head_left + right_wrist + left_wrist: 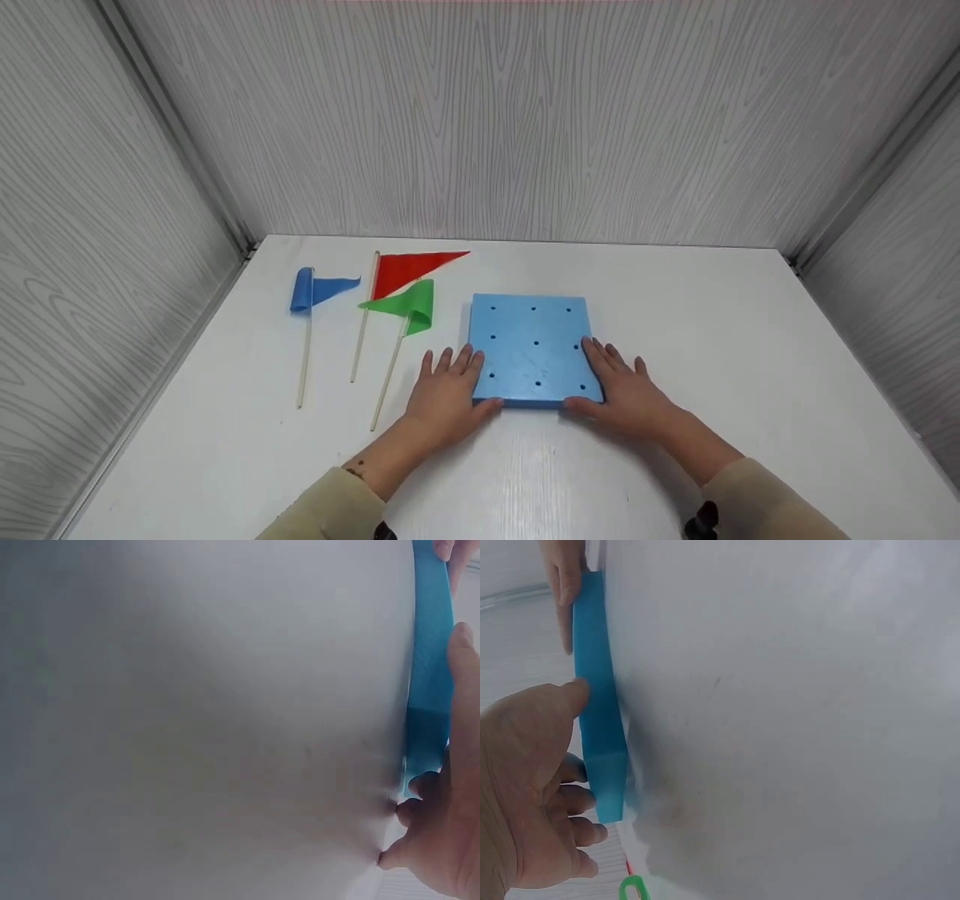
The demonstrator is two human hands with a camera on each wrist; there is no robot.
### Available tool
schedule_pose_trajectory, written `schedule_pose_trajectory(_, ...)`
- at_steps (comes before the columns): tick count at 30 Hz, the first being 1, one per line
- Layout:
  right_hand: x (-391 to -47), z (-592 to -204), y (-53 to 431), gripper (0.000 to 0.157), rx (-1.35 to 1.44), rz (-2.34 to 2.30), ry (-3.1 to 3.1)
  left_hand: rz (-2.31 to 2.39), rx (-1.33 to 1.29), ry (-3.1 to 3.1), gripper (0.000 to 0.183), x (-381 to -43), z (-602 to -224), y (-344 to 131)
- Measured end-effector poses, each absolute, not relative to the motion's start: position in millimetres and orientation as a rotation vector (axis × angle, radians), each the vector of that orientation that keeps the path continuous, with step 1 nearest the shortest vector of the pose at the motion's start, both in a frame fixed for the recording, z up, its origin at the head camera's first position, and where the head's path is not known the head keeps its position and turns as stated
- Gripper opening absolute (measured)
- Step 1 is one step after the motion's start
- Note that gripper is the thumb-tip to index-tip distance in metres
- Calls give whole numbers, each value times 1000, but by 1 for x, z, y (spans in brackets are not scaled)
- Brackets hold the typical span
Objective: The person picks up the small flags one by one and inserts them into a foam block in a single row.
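Note:
A square light-blue board (pixel 525 345) with several small holes in its top lies flat on the white table. At its left front corner rests my left hand (pixel 446 397), fingers spread and fairly straight along the side, thumb (pixel 571 694) at the front edge. My right hand (pixel 630 394) mirrors it at the right front corner, index finger on the right edge, thumb at the front. Both wrist views show the board's blue front side (pixel 596 667) between the two hands.
Left of the board lie three pennant flags on thin wooden sticks: a blue flag (pixel 334 289), a red flag (pixel 409 270) and a green flag (pixel 416 304). The green one partly overlaps the red. Grey wood-grain panels (pixel 525 120) enclose the table (pixel 712 322) at the back and sides.

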State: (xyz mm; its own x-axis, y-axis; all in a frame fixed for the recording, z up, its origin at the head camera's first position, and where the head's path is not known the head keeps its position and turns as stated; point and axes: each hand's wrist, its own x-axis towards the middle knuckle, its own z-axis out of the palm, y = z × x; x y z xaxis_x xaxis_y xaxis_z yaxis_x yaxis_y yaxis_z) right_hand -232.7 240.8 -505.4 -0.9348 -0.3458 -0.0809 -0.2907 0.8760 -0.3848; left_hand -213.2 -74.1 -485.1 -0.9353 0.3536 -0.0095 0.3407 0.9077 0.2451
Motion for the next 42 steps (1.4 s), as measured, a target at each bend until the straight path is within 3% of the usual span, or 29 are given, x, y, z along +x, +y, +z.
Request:
schedule_pose_trajectory(18, -233, -507, 238, 114, -491, -621, 2877, 606, 471, 3043, 87, -230, -455, -110)
schedule_pose_trajectory(28, -231, -511, 242, 113, -520, -674, 2896, 981, 350, 3130, 84, -248, -432, -190)
schedule_pose_trajectory(42, -231, -510, 241, 114, -500, -664, 2895, 1309, 114, 2916, 74, -247, -448, -309)
